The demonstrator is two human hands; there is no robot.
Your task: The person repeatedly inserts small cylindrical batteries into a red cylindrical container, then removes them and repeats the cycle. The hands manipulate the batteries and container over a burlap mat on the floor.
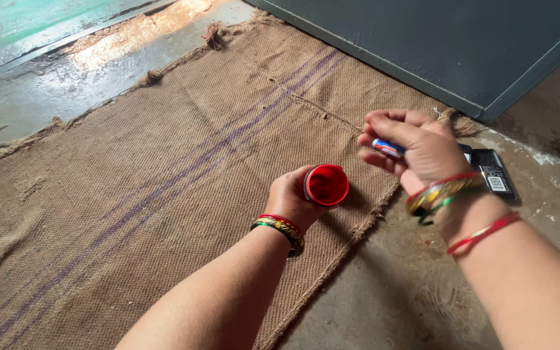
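My left hand (291, 196) grips a red cylindrical thing (326, 185) whose open round end faces the camera, held just above a burlap mat (163, 168). My right hand (416, 148) is raised to the right of it, fingers curled around a small battery with a blue, red and silver wrap (388, 148). The battery sits a short way above and to the right of the red opening, not touching it. Both wrists wear coloured bangles, and a red thread circles my right forearm.
A dark mobile phone (494, 173) lies on the concrete floor (384, 285) behind my right wrist. A dark grey door or panel (461, 45) stands at the top right. The mat's frayed edge runs diagonally under my hands. Wet, shiny floor lies at the top left.
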